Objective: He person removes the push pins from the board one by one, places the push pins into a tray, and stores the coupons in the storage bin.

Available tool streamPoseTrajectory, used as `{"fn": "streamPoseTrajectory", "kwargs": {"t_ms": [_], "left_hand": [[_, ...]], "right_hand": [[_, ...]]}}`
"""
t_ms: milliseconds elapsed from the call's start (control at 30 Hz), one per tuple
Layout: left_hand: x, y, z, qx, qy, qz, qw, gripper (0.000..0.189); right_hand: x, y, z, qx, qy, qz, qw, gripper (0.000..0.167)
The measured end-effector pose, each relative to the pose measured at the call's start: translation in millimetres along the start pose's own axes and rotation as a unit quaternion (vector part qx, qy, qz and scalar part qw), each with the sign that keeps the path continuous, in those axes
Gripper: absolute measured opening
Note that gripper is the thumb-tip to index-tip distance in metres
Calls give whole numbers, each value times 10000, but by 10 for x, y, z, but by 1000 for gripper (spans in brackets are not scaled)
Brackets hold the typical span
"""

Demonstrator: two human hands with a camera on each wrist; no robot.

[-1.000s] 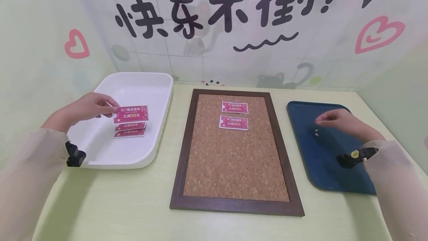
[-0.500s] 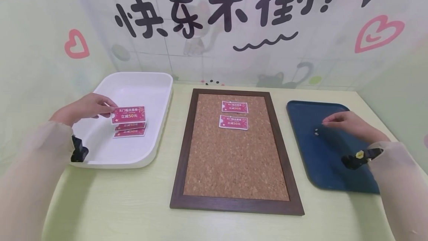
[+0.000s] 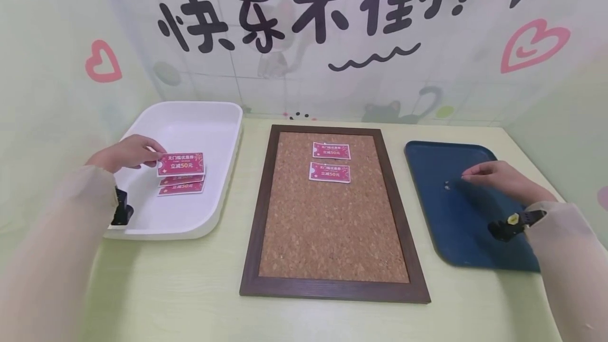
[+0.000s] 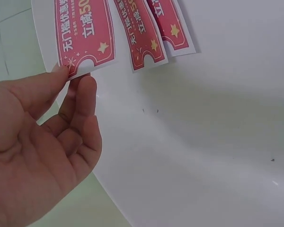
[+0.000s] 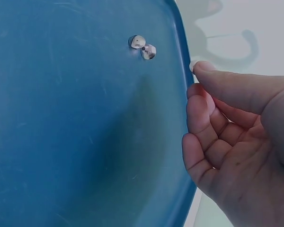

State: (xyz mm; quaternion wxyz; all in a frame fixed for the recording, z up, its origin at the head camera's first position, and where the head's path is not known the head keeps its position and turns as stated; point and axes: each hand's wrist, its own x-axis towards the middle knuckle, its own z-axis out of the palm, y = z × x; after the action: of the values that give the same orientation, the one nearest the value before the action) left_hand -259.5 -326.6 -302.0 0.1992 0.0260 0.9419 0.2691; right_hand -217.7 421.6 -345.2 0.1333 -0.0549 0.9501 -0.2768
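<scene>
Your left grip (image 3: 128,153) pinches the top coupon (image 3: 182,164) by one corner only, so it may swing or slip; whether your right grip (image 3: 501,179) pinches anything, cannot tell.

The crimson coupon (image 3: 180,164), white-edged with yellow stars, extends rightward from the left fingers (image 4: 87,94), pinched by its notched end, printed face showing. At the right fingers (image 5: 199,113) sits a pale piece (image 5: 192,66), too small to identify; two silver studs (image 5: 148,52) lie just left of them.
</scene>
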Motion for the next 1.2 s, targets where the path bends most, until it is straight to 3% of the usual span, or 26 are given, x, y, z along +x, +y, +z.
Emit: {"fn": "streamPoseTrajectory", "kwargs": {"t_ms": [800,1200], "left_hand": [[183,-127,150,205,342,100,9992,35],[236,-161,190,440,140,-31,9989,42]], "right_hand": [[102,18,115,426,-255,245,9985,40],[116,1,158,265,-350,305,9986,37]]}}
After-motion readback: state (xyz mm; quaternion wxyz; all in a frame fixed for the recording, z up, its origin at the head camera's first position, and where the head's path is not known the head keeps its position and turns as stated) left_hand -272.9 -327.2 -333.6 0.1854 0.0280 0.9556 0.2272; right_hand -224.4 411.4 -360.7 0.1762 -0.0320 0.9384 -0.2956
